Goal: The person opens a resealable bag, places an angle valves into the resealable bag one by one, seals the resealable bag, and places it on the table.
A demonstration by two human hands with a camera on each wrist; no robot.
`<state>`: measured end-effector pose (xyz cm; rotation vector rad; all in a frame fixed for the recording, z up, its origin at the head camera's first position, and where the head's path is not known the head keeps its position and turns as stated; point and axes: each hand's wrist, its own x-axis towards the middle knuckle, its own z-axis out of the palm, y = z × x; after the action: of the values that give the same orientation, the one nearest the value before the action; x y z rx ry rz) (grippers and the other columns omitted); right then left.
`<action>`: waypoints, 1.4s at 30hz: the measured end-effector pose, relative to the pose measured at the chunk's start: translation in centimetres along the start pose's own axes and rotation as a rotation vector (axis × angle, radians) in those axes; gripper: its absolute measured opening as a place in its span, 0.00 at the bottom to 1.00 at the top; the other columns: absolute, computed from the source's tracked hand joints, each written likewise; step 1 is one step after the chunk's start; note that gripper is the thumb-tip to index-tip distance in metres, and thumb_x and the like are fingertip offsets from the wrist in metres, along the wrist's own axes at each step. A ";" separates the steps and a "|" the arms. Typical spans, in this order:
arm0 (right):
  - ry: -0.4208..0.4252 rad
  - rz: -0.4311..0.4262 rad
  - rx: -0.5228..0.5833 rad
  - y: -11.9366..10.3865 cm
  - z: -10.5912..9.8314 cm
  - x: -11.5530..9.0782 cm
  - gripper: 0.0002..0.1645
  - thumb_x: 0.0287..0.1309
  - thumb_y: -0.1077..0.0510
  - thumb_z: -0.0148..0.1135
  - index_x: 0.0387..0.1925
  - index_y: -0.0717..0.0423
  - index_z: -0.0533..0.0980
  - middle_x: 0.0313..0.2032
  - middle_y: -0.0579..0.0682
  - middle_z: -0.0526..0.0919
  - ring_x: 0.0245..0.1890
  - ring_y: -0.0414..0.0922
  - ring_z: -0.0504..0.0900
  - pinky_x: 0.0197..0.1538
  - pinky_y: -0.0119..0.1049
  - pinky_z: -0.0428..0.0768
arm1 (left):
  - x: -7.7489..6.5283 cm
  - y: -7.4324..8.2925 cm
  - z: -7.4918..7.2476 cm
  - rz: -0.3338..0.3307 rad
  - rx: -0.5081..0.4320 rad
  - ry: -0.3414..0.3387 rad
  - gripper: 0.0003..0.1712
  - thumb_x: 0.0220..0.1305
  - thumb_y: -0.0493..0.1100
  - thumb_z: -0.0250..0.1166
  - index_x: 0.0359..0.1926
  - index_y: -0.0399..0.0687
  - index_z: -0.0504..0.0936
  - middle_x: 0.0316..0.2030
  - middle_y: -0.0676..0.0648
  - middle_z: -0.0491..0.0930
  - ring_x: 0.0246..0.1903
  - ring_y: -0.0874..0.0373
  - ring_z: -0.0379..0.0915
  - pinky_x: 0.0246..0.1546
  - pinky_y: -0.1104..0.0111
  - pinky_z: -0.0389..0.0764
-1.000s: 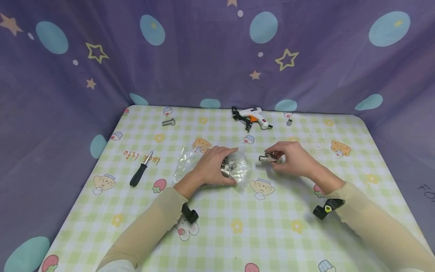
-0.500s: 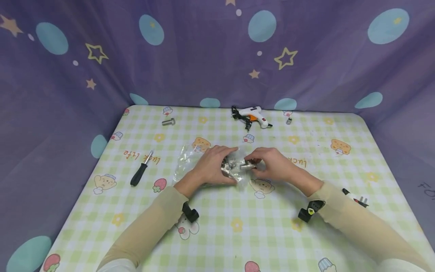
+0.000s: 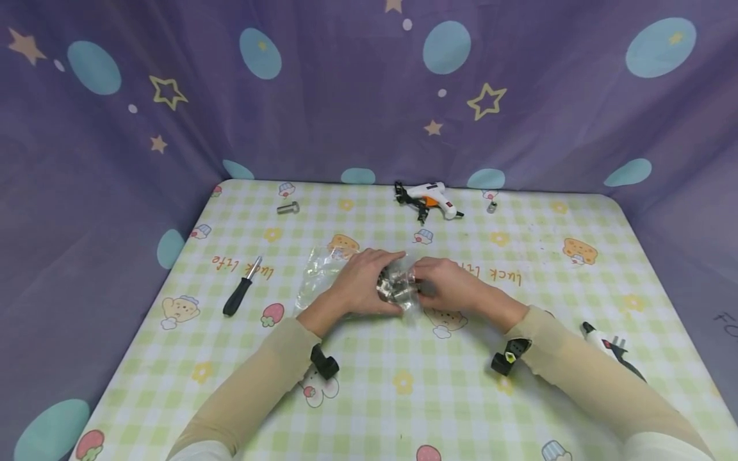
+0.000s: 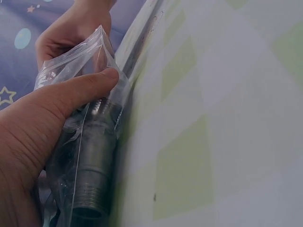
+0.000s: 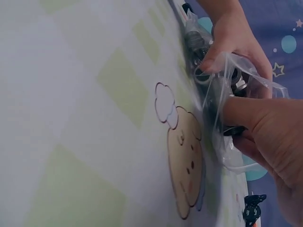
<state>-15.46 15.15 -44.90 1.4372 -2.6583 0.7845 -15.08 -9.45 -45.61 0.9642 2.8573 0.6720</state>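
Note:
My left hand (image 3: 366, 282) grips a clear plastic bag (image 3: 317, 275) lying mid-table, thumb toward me. Inside the bag are several shiny metal pipe fittings; a threaded fitting (image 4: 94, 161) lies under my thumb in the left wrist view. My right hand (image 3: 446, 285) is at the bag's right-hand mouth, its fingers partly within the plastic. Between its thumb and fingers a dark bit of a metal pipe fitting (image 5: 234, 130) shows in the right wrist view; most of that fitting is hidden.
A black-handled screwdriver (image 3: 237, 294) lies on the left. Toward the back are a bolt (image 3: 287, 208), a white glue gun (image 3: 432, 195) with bundled cord, and a small metal piece (image 3: 492, 207). Beside my right sleeve lies a white tool (image 3: 596, 336) with a plug, partly covered.
My right hand has moved left, carrying the metal pipe fitting from outside the bag into its mouth. The white tool has come out from behind my right sleeve. My left hand stays put.

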 end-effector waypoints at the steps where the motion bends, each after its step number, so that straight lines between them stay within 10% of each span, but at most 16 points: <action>1: 0.001 -0.001 -0.001 0.1 0.1 0.0 0.19 0.52 0.61 0.79 0.48 0.53 0.87 0.44 0.46 0.90 0.46 0.42 0.88 0.56 0.39 0.89 | 0.0 0.0 0.0 -0.001 0.002 -0.001 0.67 0.38 0.72 0.85 0.79 0.55 0.70 0.66 0.50 0.82 0.63 0.49 0.76 0.70 0.50 0.77; 20: 0.061 -0.039 -0.059 0.4 0.9 -0.6 0.12 0.59 0.60 0.78 0.46 0.49 0.90 0.42 0.45 0.89 0.44 0.42 0.87 0.52 0.40 0.88 | 0.0 0.2 0.2 -0.005 0.039 0.001 0.70 0.38 0.74 0.84 0.81 0.57 0.66 0.69 0.50 0.77 0.67 0.48 0.73 0.72 0.47 0.74; 35: 0.015 0.365 0.164 -3.5 -0.4 -4.1 0.09 0.69 0.56 0.69 0.30 0.48 0.88 0.22 0.37 0.86 0.21 0.29 0.77 0.30 0.28 0.80 | 0.1 0.5 0.1 -0.001 0.087 0.001 0.71 0.38 0.74 0.83 0.81 0.57 0.65 0.70 0.49 0.77 0.69 0.47 0.72 0.76 0.46 0.70; 42: 0.035 0.419 0.226 -5.6 1.4 -4.6 0.11 0.70 0.50 0.69 0.30 0.45 0.89 0.20 0.33 0.83 0.18 0.28 0.75 0.29 0.26 0.79 | 0.2 0.5 0.2 -0.016 0.098 -0.008 0.72 0.38 0.74 0.83 0.82 0.56 0.64 0.72 0.49 0.76 0.70 0.48 0.71 0.75 0.45 0.71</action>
<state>-8.08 15.59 -44.88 0.8846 -2.9615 1.1566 -14.85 -8.89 -45.56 0.9522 2.9124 0.5301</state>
